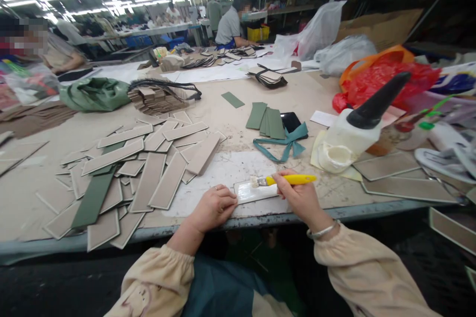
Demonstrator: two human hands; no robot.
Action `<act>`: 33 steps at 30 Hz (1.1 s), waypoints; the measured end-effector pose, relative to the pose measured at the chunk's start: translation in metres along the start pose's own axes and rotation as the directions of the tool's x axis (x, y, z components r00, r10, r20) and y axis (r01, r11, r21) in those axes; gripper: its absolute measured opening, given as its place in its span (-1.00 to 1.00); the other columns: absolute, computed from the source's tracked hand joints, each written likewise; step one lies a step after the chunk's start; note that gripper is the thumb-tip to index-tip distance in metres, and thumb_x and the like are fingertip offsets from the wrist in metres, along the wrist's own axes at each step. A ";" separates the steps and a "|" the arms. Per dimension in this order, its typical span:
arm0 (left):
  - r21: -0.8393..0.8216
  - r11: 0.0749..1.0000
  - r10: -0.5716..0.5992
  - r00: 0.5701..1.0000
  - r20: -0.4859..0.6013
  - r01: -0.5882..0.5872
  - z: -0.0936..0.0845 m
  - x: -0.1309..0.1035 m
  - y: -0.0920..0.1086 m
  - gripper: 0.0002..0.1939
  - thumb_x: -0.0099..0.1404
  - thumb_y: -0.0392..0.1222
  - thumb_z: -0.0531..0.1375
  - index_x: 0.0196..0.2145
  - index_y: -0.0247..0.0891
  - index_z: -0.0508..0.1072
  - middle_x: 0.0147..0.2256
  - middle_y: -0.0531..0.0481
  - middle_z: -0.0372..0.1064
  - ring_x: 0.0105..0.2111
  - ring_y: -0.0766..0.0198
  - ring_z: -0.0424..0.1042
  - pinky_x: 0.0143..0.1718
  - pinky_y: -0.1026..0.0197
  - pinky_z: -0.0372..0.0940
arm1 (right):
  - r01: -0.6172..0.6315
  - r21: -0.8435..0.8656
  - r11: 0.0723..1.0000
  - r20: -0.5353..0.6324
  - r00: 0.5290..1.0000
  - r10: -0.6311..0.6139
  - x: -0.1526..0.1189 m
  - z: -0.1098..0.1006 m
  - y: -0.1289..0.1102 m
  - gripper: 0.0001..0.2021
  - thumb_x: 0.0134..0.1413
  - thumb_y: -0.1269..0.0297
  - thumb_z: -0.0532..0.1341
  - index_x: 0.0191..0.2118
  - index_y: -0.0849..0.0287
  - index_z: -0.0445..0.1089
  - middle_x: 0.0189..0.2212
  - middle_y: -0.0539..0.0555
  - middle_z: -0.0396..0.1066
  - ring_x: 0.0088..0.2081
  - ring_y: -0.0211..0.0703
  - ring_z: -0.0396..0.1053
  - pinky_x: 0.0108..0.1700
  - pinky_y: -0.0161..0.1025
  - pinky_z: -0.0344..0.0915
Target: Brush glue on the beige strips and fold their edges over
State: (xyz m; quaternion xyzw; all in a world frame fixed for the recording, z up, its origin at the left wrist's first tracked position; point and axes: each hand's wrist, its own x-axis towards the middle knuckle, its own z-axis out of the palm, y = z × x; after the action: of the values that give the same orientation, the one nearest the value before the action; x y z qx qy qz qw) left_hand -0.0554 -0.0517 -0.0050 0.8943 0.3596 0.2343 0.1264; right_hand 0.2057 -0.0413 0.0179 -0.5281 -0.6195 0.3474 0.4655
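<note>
My right hand [297, 198] is closed around a yellow-handled brush [292, 179], its bristles resting on a glossy, wet-looking flat piece [247, 192] near the table's front edge. At the left end of that piece, my left hand [215, 205] has its fingers bent together, the fingertips touching its edge; whether they pinch it is hidden. Many pale-edged brown pieces [148, 183] lie in a loose heap to the left, with a green strip [94, 195] among them. To the right stands a white container [349, 136] with a black top and a whitish, crusted opening.
Green pieces [273, 123], a teal ribbon [275, 154] and a dark flat object lie beyond my hands. A bundled stack [154, 99] and green bag [94, 93] sit back left, a red bag [394, 79] back right. People sit farther off.
</note>
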 end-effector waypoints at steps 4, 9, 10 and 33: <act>0.008 1.000 0.012 1.000 -0.013 -0.012 -0.001 0.001 0.001 -0.82 0.29 -0.32 0.13 -0.34 -0.22 0.55 -0.33 -0.06 0.50 -0.29 0.23 0.40 -0.20 0.15 0.36 | 0.025 0.005 1.000 0.093 0.995 -0.026 -0.003 0.025 -0.003 -0.71 0.21 0.03 0.14 -0.29 0.17 0.40 -0.62 -0.05 0.35 -0.58 -0.24 0.34 -0.45 -0.30 0.27; 0.008 1.000 0.007 1.000 0.001 -0.007 -0.002 0.002 0.003 -0.82 0.30 -0.31 0.13 -0.33 -0.23 0.55 -0.33 -0.06 0.50 -0.28 0.24 0.40 -0.20 0.16 0.35 | 0.060 -0.046 0.997 0.149 0.987 -0.053 -0.004 0.040 -0.002 -0.71 0.22 0.05 0.11 -0.26 0.16 0.41 -0.55 -0.03 0.40 -0.52 -0.23 0.39 -0.43 -0.31 0.29; 0.008 1.000 0.005 1.000 -0.001 -0.005 -0.002 0.002 0.003 -0.82 0.30 -0.31 0.13 -0.33 -0.23 0.55 -0.33 -0.05 0.50 -0.28 0.24 0.40 -0.20 0.16 0.35 | 0.074 -0.062 0.995 0.156 0.986 -0.064 -0.004 0.041 -0.002 -0.71 0.22 0.05 0.11 -0.26 0.16 0.42 -0.54 -0.02 0.41 -0.51 -0.22 0.40 -0.43 -0.30 0.29; 0.265 0.727 -0.449 0.730 -0.515 0.634 -0.035 0.011 -0.054 -0.65 0.17 -0.09 0.28 -0.10 -0.27 0.49 -0.02 -0.29 0.40 0.00 -0.11 0.37 0.03 -0.17 0.25 | 0.100 0.126 0.987 -0.279 0.958 -0.062 0.003 -0.018 0.008 -0.74 0.18 0.06 0.17 -0.20 0.17 0.40 -0.57 -0.03 0.33 -0.55 -0.25 0.29 -0.49 -0.27 0.32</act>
State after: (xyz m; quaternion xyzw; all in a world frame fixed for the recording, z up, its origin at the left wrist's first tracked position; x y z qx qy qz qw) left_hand -0.0980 -0.0034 0.0071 0.6788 0.6708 0.2863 -0.0860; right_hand 0.2254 -0.0379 0.0169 -0.5117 -0.5445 0.2938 0.5961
